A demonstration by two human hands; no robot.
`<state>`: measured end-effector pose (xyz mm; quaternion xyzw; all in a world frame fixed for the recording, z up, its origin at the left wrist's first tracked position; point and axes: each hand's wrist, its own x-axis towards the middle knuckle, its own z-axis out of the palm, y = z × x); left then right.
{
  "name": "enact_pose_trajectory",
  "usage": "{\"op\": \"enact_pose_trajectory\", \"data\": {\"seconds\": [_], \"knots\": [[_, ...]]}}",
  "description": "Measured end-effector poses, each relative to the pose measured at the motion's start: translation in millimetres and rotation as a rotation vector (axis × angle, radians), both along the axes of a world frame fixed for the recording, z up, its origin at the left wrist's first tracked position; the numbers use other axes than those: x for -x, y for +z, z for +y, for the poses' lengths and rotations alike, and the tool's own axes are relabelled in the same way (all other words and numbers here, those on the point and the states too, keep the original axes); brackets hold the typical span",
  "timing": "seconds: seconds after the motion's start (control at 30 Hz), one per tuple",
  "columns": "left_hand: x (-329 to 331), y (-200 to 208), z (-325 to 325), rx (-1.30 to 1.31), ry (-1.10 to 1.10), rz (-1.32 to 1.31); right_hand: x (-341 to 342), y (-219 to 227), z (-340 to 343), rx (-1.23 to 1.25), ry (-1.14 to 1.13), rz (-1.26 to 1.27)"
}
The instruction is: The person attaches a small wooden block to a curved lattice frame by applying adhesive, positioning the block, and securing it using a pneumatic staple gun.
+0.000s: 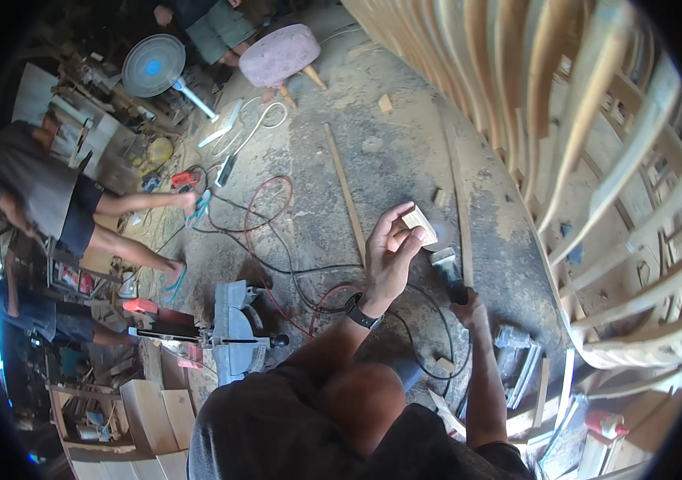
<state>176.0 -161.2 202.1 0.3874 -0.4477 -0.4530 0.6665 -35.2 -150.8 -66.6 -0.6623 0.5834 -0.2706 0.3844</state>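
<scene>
At one o'clock from the knee (368, 402), left hand (390, 254) pinches small wooden block (422, 226), apparently to keep skin off the power tool (446, 266) that right hand (466, 306) grasps at the block's five o'clock.

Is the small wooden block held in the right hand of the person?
No, the small wooden block is held by the left hand, whose wrist has a black watch.
</scene>
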Motion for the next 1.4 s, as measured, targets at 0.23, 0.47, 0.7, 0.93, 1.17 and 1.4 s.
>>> {"op": "enact_pose_trajectory", "data": {"seconds": [0.23, 0.47, 0.7, 0.93, 1.17, 1.4], "knots": [[55, 31, 0, 0.024, -0.282, -0.051, 24, 38, 37, 0.113, 0.05, 0.17], [157, 17, 0, 0.041, -0.687, -0.48, 161, 210, 95, -0.048, -0.031, -0.053], [275, -13, 44, -0.169, -1.041, -0.632, 240, 231, 172, 0.359, -0.304, -0.013], [368, -65, 66, -0.059, -1.086, -0.726, 281, 154, 182, 0.533, -0.641, 0.035], [440, -104, 71, 0.756, -0.784, -1.14, 354, 80, 162, 0.468, -1.049, 0.118], [471, -121, 46, 0.5, -0.721, -1.382, 354, 63, 141, 0.509, -1.067, 0.013]]}}
